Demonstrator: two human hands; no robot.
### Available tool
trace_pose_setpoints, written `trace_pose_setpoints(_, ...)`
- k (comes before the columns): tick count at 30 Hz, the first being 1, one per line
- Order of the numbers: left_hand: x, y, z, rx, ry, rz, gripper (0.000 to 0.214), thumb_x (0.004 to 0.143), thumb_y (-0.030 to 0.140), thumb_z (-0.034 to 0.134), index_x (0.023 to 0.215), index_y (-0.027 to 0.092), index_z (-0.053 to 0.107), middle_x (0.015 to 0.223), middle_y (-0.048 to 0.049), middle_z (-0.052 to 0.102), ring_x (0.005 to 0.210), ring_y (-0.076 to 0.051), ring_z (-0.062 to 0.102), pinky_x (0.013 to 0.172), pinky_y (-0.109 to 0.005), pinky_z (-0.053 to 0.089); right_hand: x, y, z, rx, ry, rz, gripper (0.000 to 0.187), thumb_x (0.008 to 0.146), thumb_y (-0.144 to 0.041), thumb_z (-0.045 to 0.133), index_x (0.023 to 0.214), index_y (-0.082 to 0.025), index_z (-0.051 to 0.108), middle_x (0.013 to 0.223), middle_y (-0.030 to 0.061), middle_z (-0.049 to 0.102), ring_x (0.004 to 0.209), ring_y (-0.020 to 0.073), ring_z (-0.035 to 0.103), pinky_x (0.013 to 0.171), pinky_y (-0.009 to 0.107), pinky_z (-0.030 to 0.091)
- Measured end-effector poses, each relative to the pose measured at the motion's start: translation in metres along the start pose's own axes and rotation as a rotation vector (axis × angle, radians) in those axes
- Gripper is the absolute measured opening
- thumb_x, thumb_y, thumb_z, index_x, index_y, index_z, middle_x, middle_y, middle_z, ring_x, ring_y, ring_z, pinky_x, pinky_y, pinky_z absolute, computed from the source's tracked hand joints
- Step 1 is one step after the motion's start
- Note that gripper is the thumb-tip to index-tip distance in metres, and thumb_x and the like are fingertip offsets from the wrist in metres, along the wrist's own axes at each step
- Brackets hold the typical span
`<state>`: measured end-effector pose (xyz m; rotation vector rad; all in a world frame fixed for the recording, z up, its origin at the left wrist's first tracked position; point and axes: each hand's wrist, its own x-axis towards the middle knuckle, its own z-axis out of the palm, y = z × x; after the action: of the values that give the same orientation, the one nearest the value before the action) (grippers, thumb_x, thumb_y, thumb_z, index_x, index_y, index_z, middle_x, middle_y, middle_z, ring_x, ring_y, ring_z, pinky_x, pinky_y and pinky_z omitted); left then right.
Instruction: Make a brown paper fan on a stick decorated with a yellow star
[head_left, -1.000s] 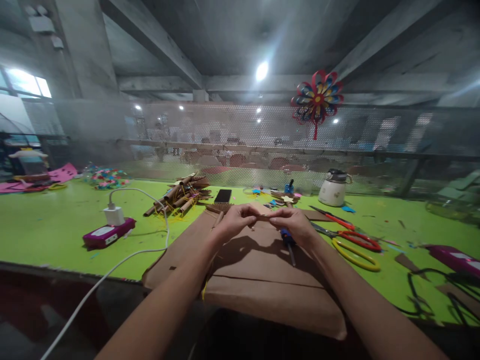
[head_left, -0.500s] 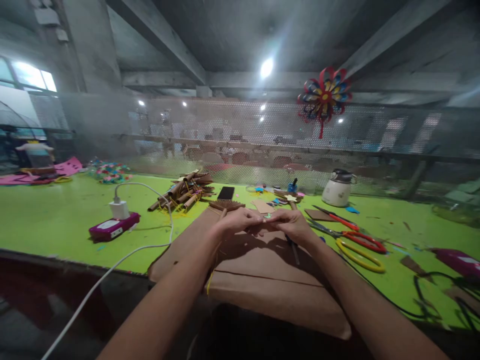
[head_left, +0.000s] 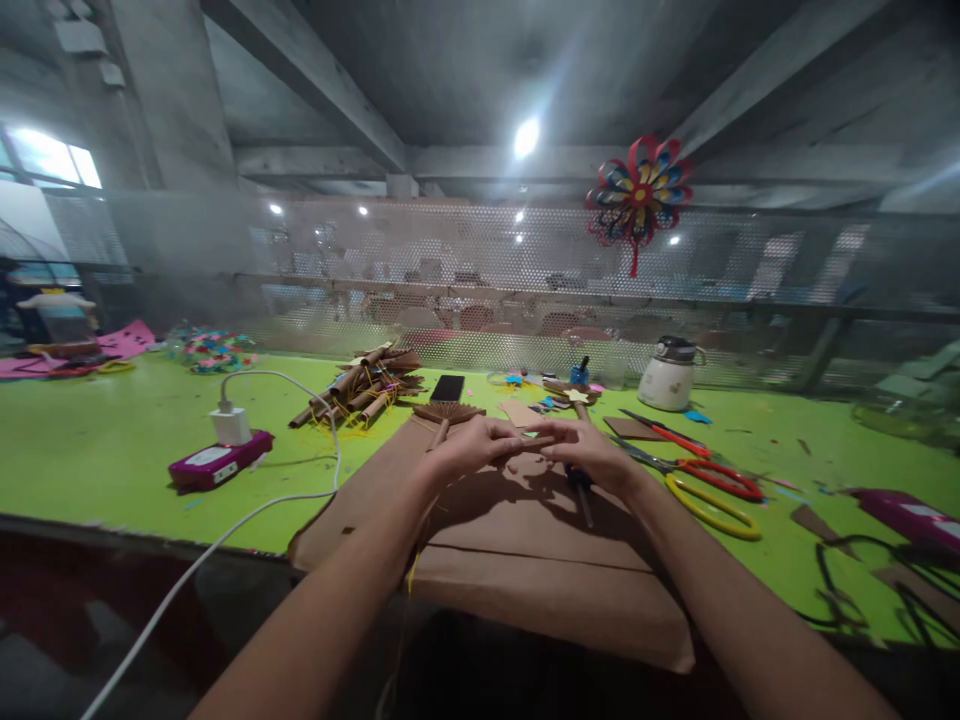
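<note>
Brown narrow strip (head_left: 535, 443), apparently card, is above the flat brown cardboard sheet (head_left: 525, 532), long axis crosswise between left hand (head_left: 470, 447) and right hand (head_left: 598, 455); fingers curled nearly together, each pinches one end, equally near.

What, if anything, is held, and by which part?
A thin brown strip: left hand has one end; right hand is at the other, grip unclear.

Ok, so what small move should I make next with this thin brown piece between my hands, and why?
I'd probably firm up the right hand's pinch on the brown piece: the left hand holds one end, while the right fingers are at the other, how tightly is unclear.
</note>
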<state>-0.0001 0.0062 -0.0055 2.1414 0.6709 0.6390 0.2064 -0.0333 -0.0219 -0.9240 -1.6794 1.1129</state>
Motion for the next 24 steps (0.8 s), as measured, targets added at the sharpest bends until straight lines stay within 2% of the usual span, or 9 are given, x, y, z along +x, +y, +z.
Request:
trace_pose_setpoints(3,-0.001,0.004,0.001,0.105,0.054,0.012,0.037,0.084,0.044,0.052,0.086,0.012,0.070,0.061,-0.0022,0.060,0.052,-0.009,0.046,0.051,-0.021,0.033,0.001,0.004,0.003,-0.100,0.027,0.060,0.035,0.072,-0.042,0.067,0.095,-0.015,0.069,0.084,0.0064,0.068,0.070,0.0146,0.060,0.064,0.027,0.047)
trace_pose_setpoints(8,-0.003,0.012,0.003,0.164,0.086,0.038,0.036,0.083,0.043,0.053,0.076,0.012,0.069,0.062,-0.0033,0.061,0.057,-0.011,0.050,0.054,-0.020,0.035,0.006,0.011,0.006,-0.147,0.159,-0.010,0.034,0.071,-0.049,0.067,0.075,-0.015,0.069,0.061,0.0016,0.062,0.056,0.0118,0.054,0.057,0.026,0.043)
trace_pose_setpoints(16,-0.002,0.006,0.002,0.176,0.118,0.020,0.038,0.084,0.045,0.052,0.085,0.012,0.071,0.061,-0.0033,0.062,0.054,-0.011,0.050,0.054,-0.021,0.036,0.006,0.004,0.008,-0.155,0.258,-0.036,0.034,0.065,-0.048,0.070,0.072,-0.015,0.072,0.052,0.0005,0.059,0.049,0.0115,0.050,0.054,0.027,0.040)
trace_pose_setpoints(24,-0.004,0.007,0.002,0.101,0.082,0.022,0.041,0.082,0.047,0.053,0.091,0.011,0.071,0.064,-0.0042,0.063,0.052,-0.010,0.049,0.049,-0.020,0.033,0.007,0.007,0.005,-0.090,0.231,-0.051,0.026,0.067,-0.041,0.071,0.071,-0.015,0.074,0.054,0.0018,0.061,0.051,0.0109,0.050,0.052,0.025,0.039)
